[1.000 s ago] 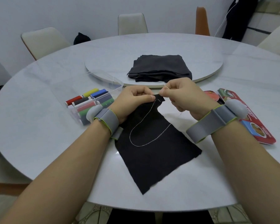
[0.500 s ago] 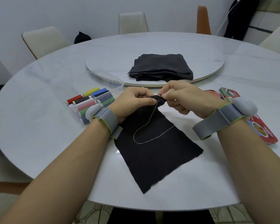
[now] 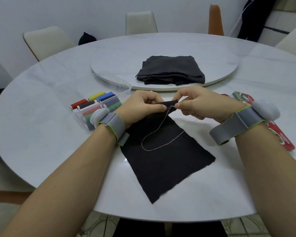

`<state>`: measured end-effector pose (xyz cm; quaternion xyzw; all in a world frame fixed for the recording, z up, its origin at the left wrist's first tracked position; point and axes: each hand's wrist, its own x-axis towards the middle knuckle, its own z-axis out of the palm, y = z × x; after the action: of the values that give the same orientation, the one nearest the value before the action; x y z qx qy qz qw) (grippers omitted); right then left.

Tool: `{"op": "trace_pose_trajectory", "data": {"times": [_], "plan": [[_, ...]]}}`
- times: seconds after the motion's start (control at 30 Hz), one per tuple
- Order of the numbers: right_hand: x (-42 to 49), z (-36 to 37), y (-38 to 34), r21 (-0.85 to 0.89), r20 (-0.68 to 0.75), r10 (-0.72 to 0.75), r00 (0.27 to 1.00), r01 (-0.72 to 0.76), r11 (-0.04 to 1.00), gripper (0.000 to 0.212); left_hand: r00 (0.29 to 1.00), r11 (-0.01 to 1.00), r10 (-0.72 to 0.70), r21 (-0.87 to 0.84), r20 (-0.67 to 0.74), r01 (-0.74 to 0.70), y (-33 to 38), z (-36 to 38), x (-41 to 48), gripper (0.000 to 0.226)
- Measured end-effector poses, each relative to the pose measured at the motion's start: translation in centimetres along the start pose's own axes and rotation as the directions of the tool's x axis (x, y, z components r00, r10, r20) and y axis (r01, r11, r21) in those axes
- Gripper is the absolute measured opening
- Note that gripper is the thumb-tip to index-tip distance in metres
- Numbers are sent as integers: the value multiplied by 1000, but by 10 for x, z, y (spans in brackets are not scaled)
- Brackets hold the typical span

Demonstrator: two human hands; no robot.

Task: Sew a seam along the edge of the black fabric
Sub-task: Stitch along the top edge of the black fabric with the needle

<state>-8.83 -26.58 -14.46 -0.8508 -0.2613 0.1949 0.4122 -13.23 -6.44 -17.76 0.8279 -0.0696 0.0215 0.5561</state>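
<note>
Now the far edge of the black fabric (image 3: 164, 161) is lifted off the surface (image 3: 41, 134) and rolled into a narrow fold between the hands, whereas a second ago the needle (image 3: 173, 106) was raised clear above it. The left hand (image 3: 140, 106) has its fingers clamped on that fold. The right hand (image 3: 200, 103) pinches the needle with thumb and forefinger together, its tip brought down against the fold, and the pale thread (image 3: 154, 144) trails in a loop on the cloth. This looks like a fresh stitch starting, though no finished stitches can be made out.
</note>
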Motion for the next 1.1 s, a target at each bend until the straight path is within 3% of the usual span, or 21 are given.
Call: {"op": "trace_pose_trajectory", "data": {"times": [0.6, 0.8, 1.1], "plan": [[1, 4, 0, -166, 50, -40, 998, 48, 985, 12, 998, 999, -1, -53, 60, 4, -8, -2, 2, 6], [2, 3, 2, -184, 32, -51, 998, 56, 981, 11, 999, 997, -6, -81, 54, 11, -9, -2, 3, 21], [1, 9, -1, -268, -25, -69, 997, 60, 961, 11, 999, 998, -12, -66, 51, 16, -8, -2, 3, 15]]}}
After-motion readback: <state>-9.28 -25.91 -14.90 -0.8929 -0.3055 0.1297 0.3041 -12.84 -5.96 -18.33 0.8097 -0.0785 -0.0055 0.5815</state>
